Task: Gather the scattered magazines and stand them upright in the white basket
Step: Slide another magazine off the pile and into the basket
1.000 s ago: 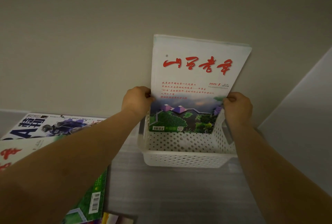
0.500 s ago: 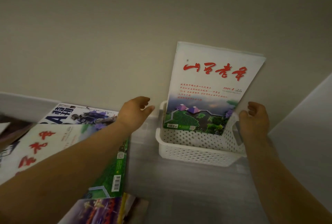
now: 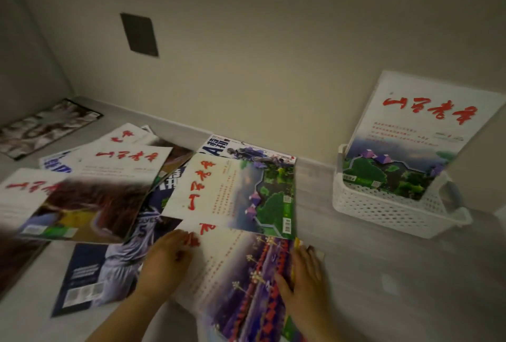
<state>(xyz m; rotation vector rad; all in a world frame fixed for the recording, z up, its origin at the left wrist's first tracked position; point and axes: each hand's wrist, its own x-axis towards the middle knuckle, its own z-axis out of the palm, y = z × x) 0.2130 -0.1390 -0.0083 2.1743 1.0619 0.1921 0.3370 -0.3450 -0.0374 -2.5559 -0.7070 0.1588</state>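
A white perforated basket (image 3: 383, 213) stands at the right against the wall, with one white-and-green magazine (image 3: 410, 133) upright in it, leaning back. Several magazines lie scattered and overlapping on the grey surface to its left. Nearest me lies a magazine with a purple flower cover (image 3: 246, 273). My left hand (image 3: 164, 259) rests on its left edge and my right hand (image 3: 304, 278) on its right edge, fingers laid over the cover. A green-covered magazine (image 3: 241, 193) partly overlaps its top. Whether the hands grip the purple magazine is unclear in the blur.
A basketball magazine (image 3: 109, 267) lies left of my hands, under others with red titles (image 3: 90, 185). A dark magazine (image 3: 46, 128) lies apart at the far left corner. A dark plate (image 3: 139, 34) is on the back wall. Walls close in on left and right.
Both hands let go of the magazine standing in the basket and came down to the left onto the purple-covered magazine. My view swung left and down over the scattered pile.
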